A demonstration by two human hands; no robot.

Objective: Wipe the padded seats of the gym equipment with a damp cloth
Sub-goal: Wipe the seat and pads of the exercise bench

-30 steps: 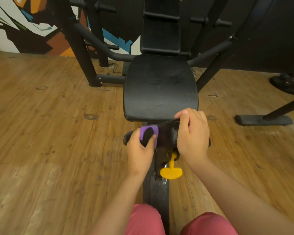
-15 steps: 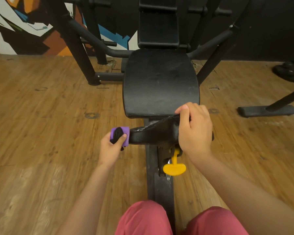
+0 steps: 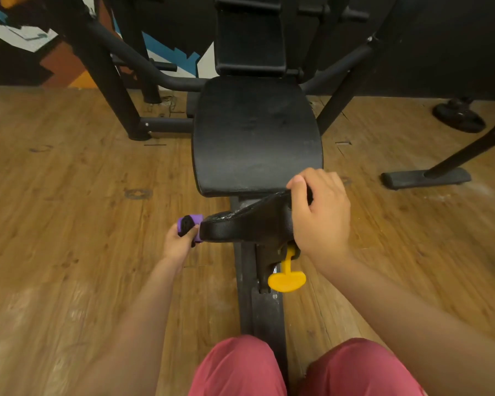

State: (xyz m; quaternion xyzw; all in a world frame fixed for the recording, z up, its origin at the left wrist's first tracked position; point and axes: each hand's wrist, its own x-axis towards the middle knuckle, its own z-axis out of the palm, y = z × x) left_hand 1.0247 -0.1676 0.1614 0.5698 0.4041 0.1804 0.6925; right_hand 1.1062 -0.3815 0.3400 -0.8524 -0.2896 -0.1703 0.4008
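Head view. The front pad (image 3: 246,227), a small black cushion, sits just on the person's side of the large padded seat (image 3: 255,135). The left hand (image 3: 180,244) is at the front pad's left end, with its fingers curled round a purple cloth (image 3: 193,222) that touches that end. The right hand (image 3: 322,215) grips the front pad's right end, fingers curled over its top edge. A yellow knob (image 3: 287,280) hangs just below the front pad. Wooden floor (image 3: 69,195) lies beneath it on both sides.
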